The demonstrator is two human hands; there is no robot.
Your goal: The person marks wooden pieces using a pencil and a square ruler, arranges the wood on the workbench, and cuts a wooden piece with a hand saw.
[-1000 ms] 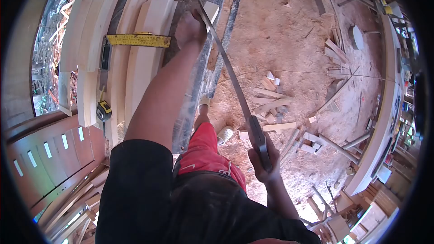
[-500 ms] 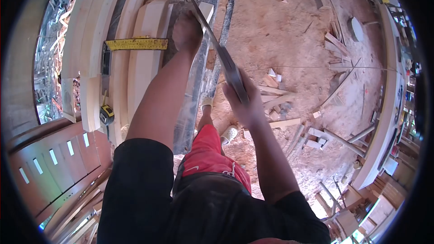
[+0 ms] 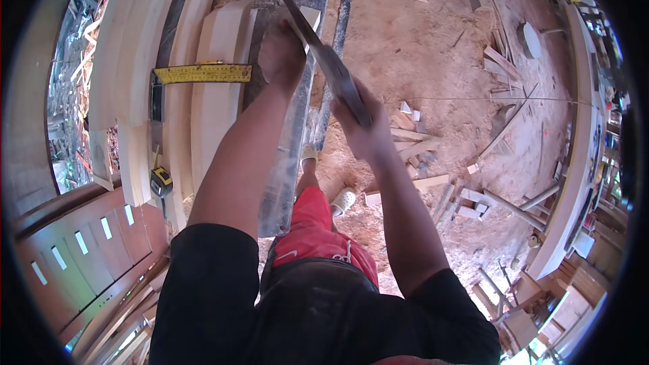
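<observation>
My right hand is wrapped round the dark handle of a handsaw, whose blade runs up and left across a pale wooden piece. My left hand is closed on that piece at the bench's right side, just left of the blade. Part of the piece is hidden under my left hand and forearm. A yellow square lies across thick pale boards to the left. Below it is a black and yellow tape measure.
The dark bench runs up beside my legs. Wood offcuts and sawdust cover the floor on the right. A long pale beam stands at the far right. Reddish panels are at the lower left.
My right hand and the saw have moved up and left from low on the right, bringing the handle near the wooden piece. My left hand stays on the piece. The view has shifted slightly.
</observation>
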